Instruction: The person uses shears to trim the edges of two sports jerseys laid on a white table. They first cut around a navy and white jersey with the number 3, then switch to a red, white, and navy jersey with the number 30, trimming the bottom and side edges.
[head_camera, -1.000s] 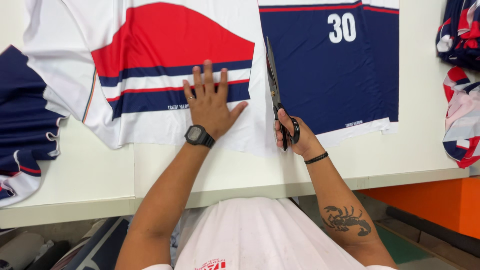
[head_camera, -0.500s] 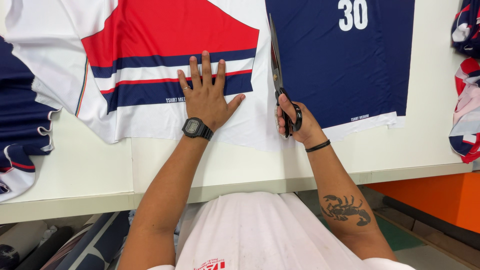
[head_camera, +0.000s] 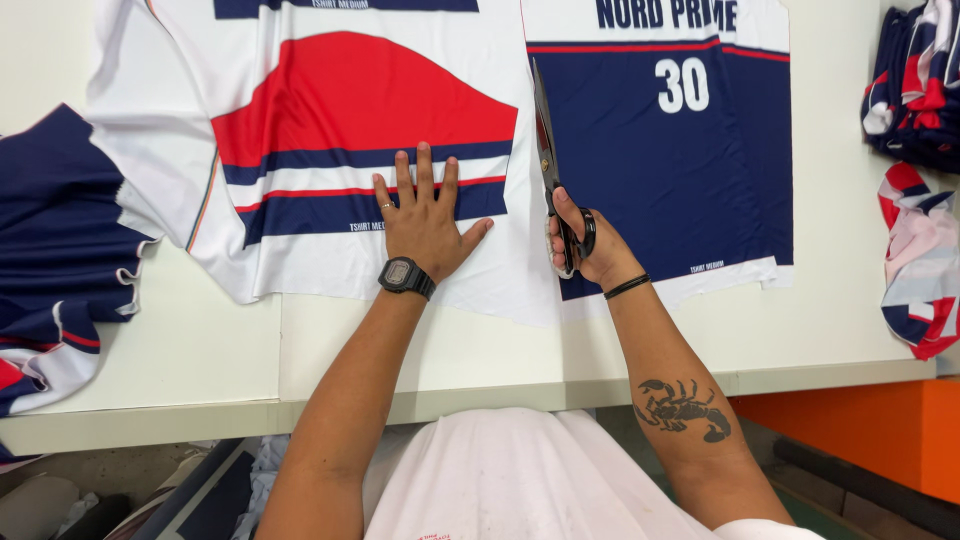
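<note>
The left hand (head_camera: 425, 222) is lying flat with fingers spread, pressing the printed jersey fabric (head_camera: 400, 150) onto the white cutting table (head_camera: 180, 340). Just right of that hand, the right hand (head_camera: 585, 245) is gripping black fabric shears (head_camera: 552, 165), blades pointing away along the white strip beside the navy numbered panel (head_camera: 660, 160).

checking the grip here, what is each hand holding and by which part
Right hand holds black scissors by the handle loops. Left hand holds nothing, pressing flat on the printed fabric.
</note>
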